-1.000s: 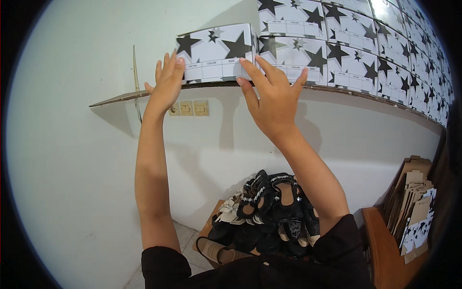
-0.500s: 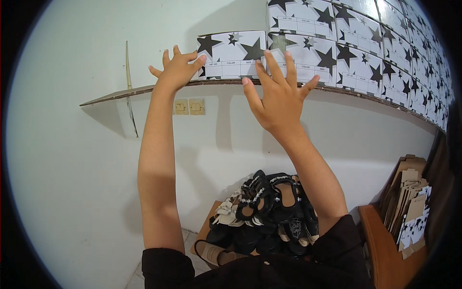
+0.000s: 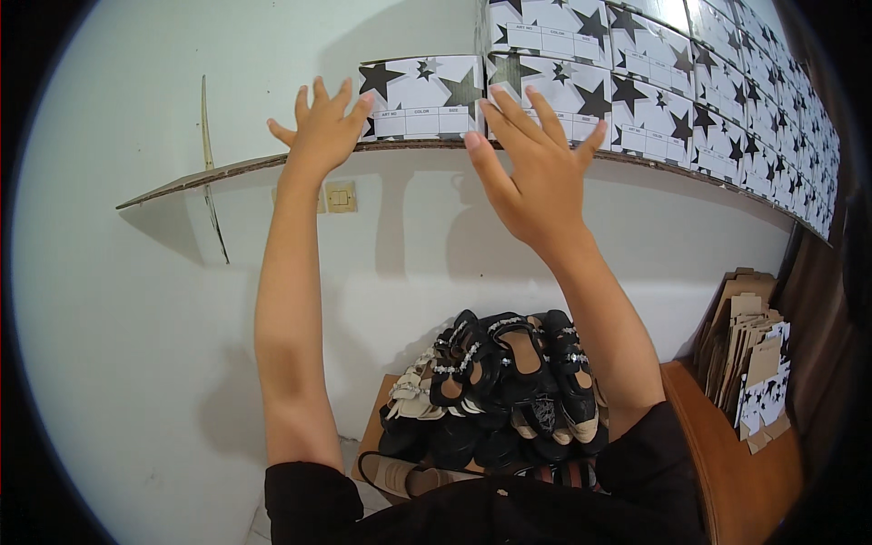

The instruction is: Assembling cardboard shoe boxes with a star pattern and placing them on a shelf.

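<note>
I see a black cloth top (image 3: 454, 520) with a small pale detail (image 3: 502, 492) on its front, short black sleeves (image 3: 313, 501) flanking it.

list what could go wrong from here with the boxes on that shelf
The leftmost box sits close to the front edge of the shelf, so a stray nudge from the left hand at its side might shift or tip it. The right hand, spread open in front of the stacked boxes, could knock one out of line. If a box did fall, it might land on the piled shoes below.
</note>
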Available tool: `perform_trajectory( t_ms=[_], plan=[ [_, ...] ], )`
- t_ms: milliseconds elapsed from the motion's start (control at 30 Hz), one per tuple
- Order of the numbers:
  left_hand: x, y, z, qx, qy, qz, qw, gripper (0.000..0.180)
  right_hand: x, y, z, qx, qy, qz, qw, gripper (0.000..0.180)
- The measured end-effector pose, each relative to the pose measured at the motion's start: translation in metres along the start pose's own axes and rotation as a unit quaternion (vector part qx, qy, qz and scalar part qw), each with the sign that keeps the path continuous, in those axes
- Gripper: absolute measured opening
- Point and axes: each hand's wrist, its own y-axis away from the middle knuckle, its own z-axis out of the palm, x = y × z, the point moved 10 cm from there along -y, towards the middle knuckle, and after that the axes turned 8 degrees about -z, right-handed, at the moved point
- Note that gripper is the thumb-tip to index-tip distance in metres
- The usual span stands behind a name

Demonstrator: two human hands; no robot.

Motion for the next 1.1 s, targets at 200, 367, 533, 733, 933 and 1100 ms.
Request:
perform_trajectory(
  t_ms=[200, 367, 533, 733, 933, 1100],
  plan=[
    [0.01, 0.099, -0.066, 0.219, 0.282, 0.025, 0.934, 0.052, 0.005, 0.029, -0.06, 0.042, -0.027, -0.001, 0.999, 0.032],
    [0.001, 0.204, -0.062, 0.333, 0.463, 0.163, 0.805, 0.051, 0.025, 0.086, -0.125, 0.086, 0.016, 0.041, 0.995, 0.035],
    [-0.015, 0.283, -0.01, 0.383, 0.48, 0.191, 0.766, 0.051, 0.037, 0.172, -0.19, 0.098, 0.108, 0.087, 0.985, 0.028],
    [0.046, 0.34, 0.069, 0.224, 0.582, 0.078, 0.778, 0.054, 0.067, 0.274, -0.292, -0.018, 0.251, 0.227, 0.941, 0.021],
    [0.199, 0.46, 0.113, -0.003, 0.654, 0.1, 0.75, 0.062, 0.085, 0.351, -0.461, 0.049, 0.361, 0.306, 0.88, 0.016],
    [0.306, 0.542, 0.104, -0.036, 0.716, 0.101, 0.689, 0.066, 0.108, 0.379, -0.57, 0.018, 0.419, 0.322, 0.849, 0.015]
  ],
)
